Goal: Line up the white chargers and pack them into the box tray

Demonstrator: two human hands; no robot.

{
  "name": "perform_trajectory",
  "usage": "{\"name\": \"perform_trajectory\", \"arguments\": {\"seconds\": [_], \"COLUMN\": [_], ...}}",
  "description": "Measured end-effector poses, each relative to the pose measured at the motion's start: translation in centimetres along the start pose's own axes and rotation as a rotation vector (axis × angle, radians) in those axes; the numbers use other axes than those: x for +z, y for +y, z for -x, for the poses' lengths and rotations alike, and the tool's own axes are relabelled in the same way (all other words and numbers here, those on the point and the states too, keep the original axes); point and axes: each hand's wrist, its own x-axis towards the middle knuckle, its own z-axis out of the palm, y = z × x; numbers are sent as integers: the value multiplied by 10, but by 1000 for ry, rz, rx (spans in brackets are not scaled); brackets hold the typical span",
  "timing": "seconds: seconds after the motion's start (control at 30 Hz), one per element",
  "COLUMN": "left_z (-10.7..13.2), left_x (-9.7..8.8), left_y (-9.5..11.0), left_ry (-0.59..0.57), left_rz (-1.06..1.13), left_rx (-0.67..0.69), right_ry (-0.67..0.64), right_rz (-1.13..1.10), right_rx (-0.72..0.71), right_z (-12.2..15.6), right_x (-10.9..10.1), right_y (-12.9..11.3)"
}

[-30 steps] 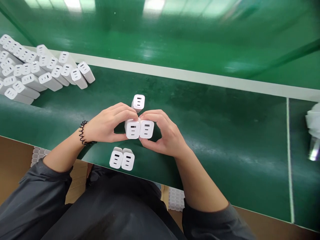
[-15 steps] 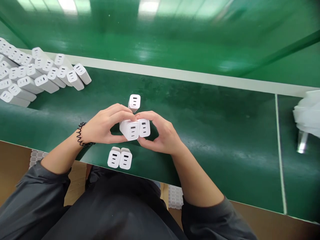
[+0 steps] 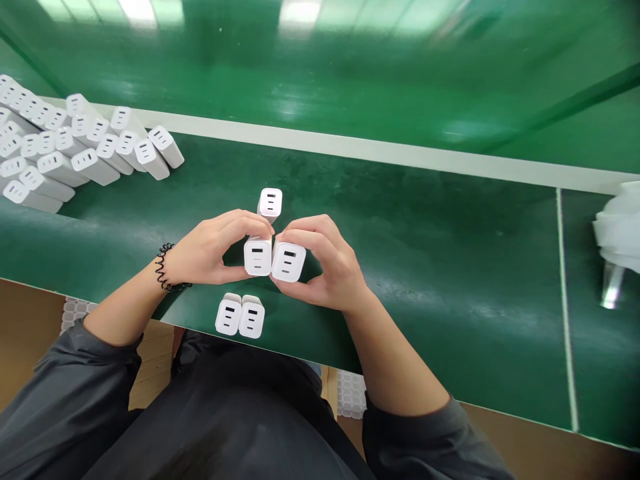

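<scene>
My left hand (image 3: 213, 250) pinches a white charger block (image 3: 258, 257) with three slots on its face. A second white charger block (image 3: 287, 261) is gripped in my right hand (image 3: 325, 267), and the two blocks touch side by side above the green belt (image 3: 425, 267). Just behind my fingers a third charger (image 3: 270, 203) stands on the belt. A pair of chargers (image 3: 240, 317) stands together near the belt's front edge, below my hands. A black coil band sits on my left wrist.
A heap of several white chargers (image 3: 75, 143) lies at the far left of the belt. A pale strip (image 3: 400, 157) runs along the belt's far side. White wrapped material and a shiny object (image 3: 617, 253) sit at the right edge. White trays (image 3: 353, 397) show under the table.
The two held chargers have been turned so both slotted faces point up at me, and the right one now tilts slightly. The view shifted a little.
</scene>
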Motion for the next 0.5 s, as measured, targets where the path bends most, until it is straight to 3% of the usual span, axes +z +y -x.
{"name": "perform_trajectory", "arguments": {"seconds": [0.23, 0.5], "left_z": [0, 0], "left_x": [0, 0], "left_y": [0, 0], "left_ry": [-3, -18], "left_rz": [-14, -15], "left_rx": [1, -22], "right_ry": [39, -11], "right_rz": [-4, -52], "right_rx": [-34, 17], "right_z": [-1, 0], "right_x": [1, 1], "right_y": [0, -1]}}
